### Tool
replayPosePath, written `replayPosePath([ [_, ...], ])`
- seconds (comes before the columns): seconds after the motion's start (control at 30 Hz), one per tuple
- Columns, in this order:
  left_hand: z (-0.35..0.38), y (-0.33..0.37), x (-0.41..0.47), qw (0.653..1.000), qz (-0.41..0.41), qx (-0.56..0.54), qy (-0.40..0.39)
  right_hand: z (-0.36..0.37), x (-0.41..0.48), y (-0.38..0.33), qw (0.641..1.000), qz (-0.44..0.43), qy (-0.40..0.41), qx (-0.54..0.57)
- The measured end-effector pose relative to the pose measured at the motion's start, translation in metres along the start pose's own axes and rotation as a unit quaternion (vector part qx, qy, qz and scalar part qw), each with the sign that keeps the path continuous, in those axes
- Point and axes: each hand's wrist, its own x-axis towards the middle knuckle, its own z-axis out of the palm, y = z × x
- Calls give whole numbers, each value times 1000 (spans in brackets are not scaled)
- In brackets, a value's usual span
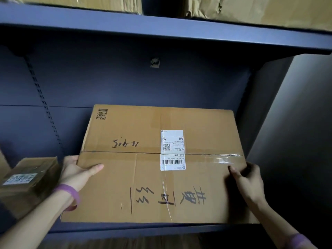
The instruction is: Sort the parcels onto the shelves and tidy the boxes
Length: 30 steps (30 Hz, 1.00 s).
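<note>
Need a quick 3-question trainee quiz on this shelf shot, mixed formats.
1. True or false: the left hand and right hand both hold the large box.
2. Multiple choice: the small box sits (A) left of the large box, (B) on top of it, (C) on the shelf above.
3. Fill in: the white shipping label lies across the large box's taped ____.
Key: 1 true; 2 A; 3 seam.
</note>
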Motion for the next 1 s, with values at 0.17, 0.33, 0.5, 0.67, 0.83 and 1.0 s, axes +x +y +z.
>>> replayPosePath([
  [0.17,15,17,18,999,-18,47,-10,5,38,-20,970,33,-112,-212],
  [0.33,33,8,28,993,-73,83,-43,17,62,-15,953,57,-160,-250],
  [0.5,46,2,38,993,-72,91,-30,39,75,0,954,43,-177,-238],
  [0.67,55,5,48,990,-84,108,-21,51,93,0,949,27,-175,-261],
  [0.83,56,8,51,988,-103,115,-23,55,98,-4,942,33,-178,-283],
  [1.0,66,31,33,984,14,176,-1,64,66,-29,929,-121,-122,-328],
])
